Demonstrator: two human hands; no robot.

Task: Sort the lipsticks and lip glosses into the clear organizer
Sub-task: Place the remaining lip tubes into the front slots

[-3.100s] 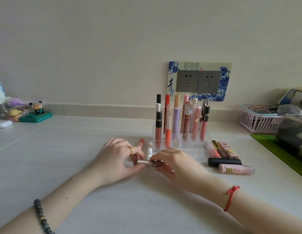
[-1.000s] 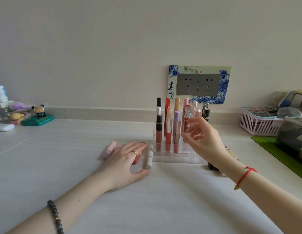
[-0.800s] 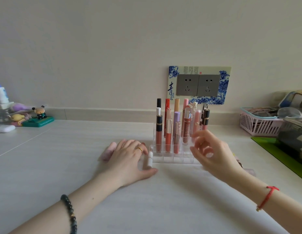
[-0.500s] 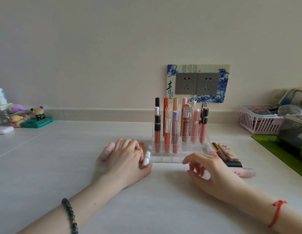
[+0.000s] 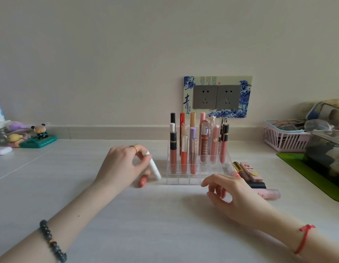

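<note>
Just left of the organizer [image 5: 183, 179], the left hand [image 5: 125, 166] was raised a little off the table [image 5: 164, 224], its fingers curled round a white tube [image 5: 153, 168] that tilted with its top away from the person. A coral tube [image 5: 142, 181] showed under the palm, blurred, and I could not tell whether the hand held it too or it lay on the table. A ring [image 5: 134, 148] sat on one finger and a bead bracelet [image 5: 53, 242] on that wrist. The right hand [image 5: 233, 196], a red cord [image 5: 305, 238] at its wrist, hovered low by the organizer's front right corner, fingers loosely bent and holding nothing visible. Inside the organizer, upright tubes [image 5: 184, 158] filled the back and middle rows, while the front cells looked bare. Several loose tubes [image 5: 250, 171] lay on the table just to its right, partly behind the right hand. On the wall behind was a socket plate [image 5: 218, 96] with a blue floral frame. At the far right stood a pink basket [image 5: 286, 139] beside a green mat [image 5: 307, 168].
</note>
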